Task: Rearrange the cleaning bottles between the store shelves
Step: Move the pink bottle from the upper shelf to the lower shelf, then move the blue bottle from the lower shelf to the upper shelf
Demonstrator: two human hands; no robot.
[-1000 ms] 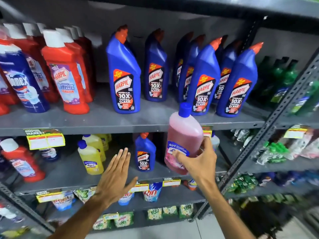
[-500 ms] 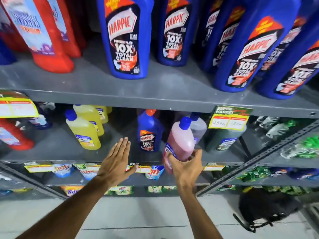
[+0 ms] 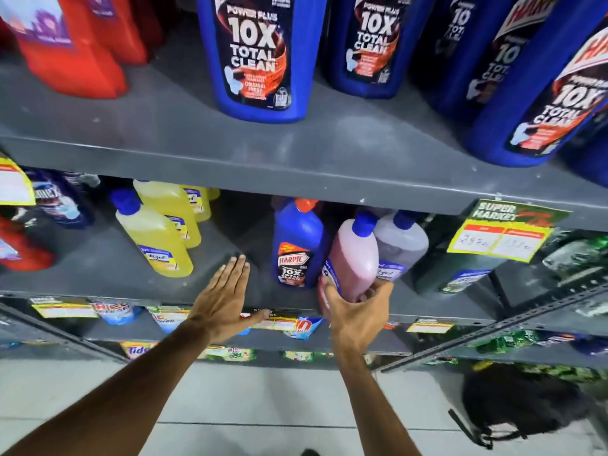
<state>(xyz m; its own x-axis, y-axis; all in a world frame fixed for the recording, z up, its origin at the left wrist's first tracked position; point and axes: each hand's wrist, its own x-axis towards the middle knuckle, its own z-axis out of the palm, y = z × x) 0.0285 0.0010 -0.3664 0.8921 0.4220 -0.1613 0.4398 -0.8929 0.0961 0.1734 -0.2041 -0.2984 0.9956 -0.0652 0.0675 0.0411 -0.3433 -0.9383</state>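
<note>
The grey upper shelf [image 3: 197, 139] carries red bottles [image 3: 75, 51] at its left end and tall blue Harpic bottles [image 3: 260, 54] from the middle rightward. Below it, the middle shelf [image 3: 108, 274] holds a small Harpic bottle [image 3: 296, 248] as landmark: yellow bottles [image 3: 158, 235] stand well left of it, a dark blue bottle [image 3: 62, 199] and a red one [image 3: 19, 248] farther left, a pink bottle [image 3: 355, 258] just right of it, tilted, then a grey-lilac bottle [image 3: 401, 245]. A black bag [image 3: 513, 403] lies on the floor [image 3: 263, 399].

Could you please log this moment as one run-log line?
right hand: gripping pink bottle | left hand: open, empty | bottle: tilted, on lower shelf, beside small Harpic bottle
</note>
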